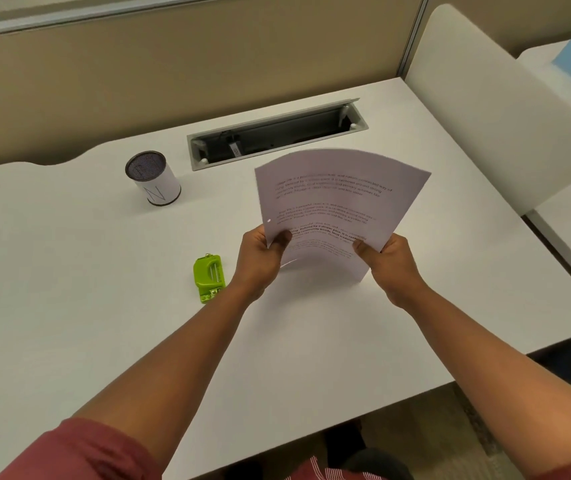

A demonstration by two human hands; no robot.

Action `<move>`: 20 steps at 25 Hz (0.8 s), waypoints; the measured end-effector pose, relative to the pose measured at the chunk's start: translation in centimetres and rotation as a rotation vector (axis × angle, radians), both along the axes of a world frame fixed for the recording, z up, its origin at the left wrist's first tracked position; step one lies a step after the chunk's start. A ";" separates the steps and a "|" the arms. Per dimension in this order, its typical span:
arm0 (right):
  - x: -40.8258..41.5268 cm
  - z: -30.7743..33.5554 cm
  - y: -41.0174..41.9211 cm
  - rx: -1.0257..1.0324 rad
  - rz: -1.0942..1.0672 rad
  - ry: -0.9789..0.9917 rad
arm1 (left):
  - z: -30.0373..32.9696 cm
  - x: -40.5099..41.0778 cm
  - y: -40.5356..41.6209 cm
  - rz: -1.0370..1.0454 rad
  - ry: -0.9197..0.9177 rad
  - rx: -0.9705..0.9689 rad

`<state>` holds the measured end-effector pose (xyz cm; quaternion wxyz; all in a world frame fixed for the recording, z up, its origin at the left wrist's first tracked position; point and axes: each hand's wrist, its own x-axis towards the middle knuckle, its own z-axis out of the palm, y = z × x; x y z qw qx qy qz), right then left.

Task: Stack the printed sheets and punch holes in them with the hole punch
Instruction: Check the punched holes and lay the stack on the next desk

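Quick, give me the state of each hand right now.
Left hand: closed on the left edge of the printed sheets.
Right hand: closed on the right edge of the same sheets.

Hole punch (208,278) just beside left hand (260,261), nothing between.

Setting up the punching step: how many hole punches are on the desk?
1. The green hole punch lies on the desk, just left of the left hand. Both hands hold the sheets, which may hide something behind them.
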<state>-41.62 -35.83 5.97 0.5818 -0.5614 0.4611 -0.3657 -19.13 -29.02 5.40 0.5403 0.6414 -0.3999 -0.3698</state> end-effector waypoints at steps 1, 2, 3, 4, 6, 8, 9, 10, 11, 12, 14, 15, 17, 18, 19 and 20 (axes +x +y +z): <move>0.0 -0.1 0.0 0.017 0.004 0.009 | -0.3 -0.1 0.0 -0.003 -0.004 0.017; -0.1 -0.1 -0.1 0.025 0.015 0.016 | -0.4 -0.2 0.0 -0.013 -0.003 0.023; -0.3 0.1 -0.3 0.029 0.030 0.020 | -0.5 -0.2 -0.1 -0.027 0.006 0.022; -0.5 0.3 -0.6 0.038 0.044 0.017 | -0.4 0.0 -0.3 -0.037 0.022 0.022; -1.4 1.0 -1.4 0.073 0.062 -0.027 | 0.0 0.4 -0.9 -0.040 0.112 0.033; -2.4 1.8 -1.9 0.130 0.053 -0.124 | 0.1 1.0 -1.7 -0.031 0.259 0.055; -2.8 2.0 -1.9 0.176 0.030 -0.191 | 0.1 1.1 -2.1 -0.022 0.348 0.071; -3.0 2.0 -1.9 0.232 -0.001 -0.259 | 0.2 1.0 -2.4 -0.013 0.447 0.081; -3.1 1.9 -1.7 0.288 -0.029 -0.323 | 0.3 0.8 -2.7 -0.005 0.554 0.082; -2.9 1.7 -1.4 0.335 -0.046 -0.384 | 0.5 0.3 -3.1 0.005 0.657 0.074; -2.1 1.4 -0.7 0.389 -0.061 -0.501 | 0.8 -0.7 -3.7 0.028 0.823 0.049; -1.5 1.3 -0.4 0.396 -0.067 -0.548 | 0.9 -1.4 -3.9 0.037 0.877 0.039; -0.5 1.4 -0.1 0.383 -0.093 -0.604 | 0.9 -2.6 -4.3 0.035 0.939 0.026; -0.2 1.5 -0.1 0.366 -0.111 -0.615 | 0.9 -3.0 -4.3 0.031 0.954 0.025; 0.0 1.7 -0.2 0.348 -0.130 -0.615 | 1.0 -3.4 -4.3 0.029 0.963 0.029; 0.1 1.8 -0.3 0.332 -0.148 -0.604 | 1.1 -3.8 -4.3 0.031 0.968 0.041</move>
